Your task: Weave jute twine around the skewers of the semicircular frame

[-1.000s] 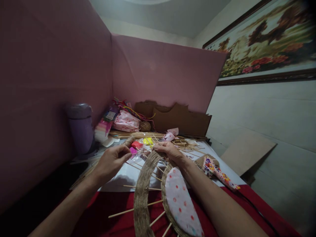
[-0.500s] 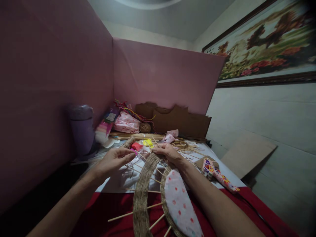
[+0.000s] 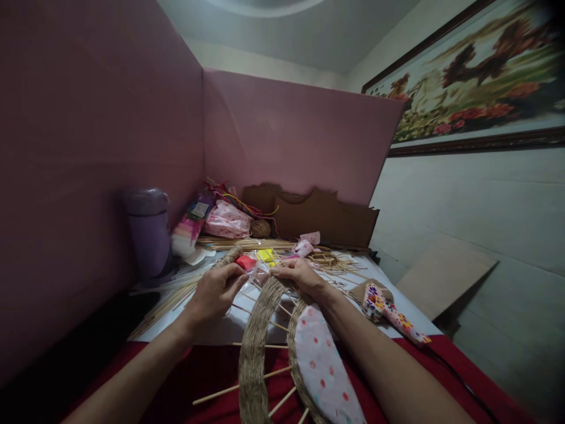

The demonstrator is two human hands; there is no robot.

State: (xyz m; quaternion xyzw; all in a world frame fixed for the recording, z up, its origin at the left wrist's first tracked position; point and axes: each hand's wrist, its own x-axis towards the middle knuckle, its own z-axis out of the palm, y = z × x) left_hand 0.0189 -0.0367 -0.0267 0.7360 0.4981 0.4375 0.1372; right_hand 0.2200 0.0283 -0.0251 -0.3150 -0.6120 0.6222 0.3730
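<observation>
A large ring wrapped in brown twine (image 3: pixel 255 347) stands tilted in front of me, with thin wooden sticks (image 3: pixel 241 386) running between it and an inner twine ring. Pink dotted fabric (image 3: pixel 324 374) fills the inner ring. My right hand (image 3: pixel 300 275) grips the top of the outer ring, fingers curled over it. My left hand (image 3: pixel 216 294) is pinched closed at the ring's upper left, beside a clear plastic bag holding red and yellow pieces (image 3: pixel 253 262). What the left fingers pinch is too small to make out.
A purple lidded jar (image 3: pixel 148 232) stands at the left by the pink partition. Pink cloth (image 3: pixel 226 220), a twine ball (image 3: pixel 260 228), brown cardboard (image 3: pixel 326 215) and a bundle of sticks (image 3: pixel 247 242) lie at the back. A flowered fabric piece (image 3: pixel 392 312) lies to the right.
My left hand has moved right and closer to the ring's top, next to my right hand. The right hand has kept its grip on the ring.
</observation>
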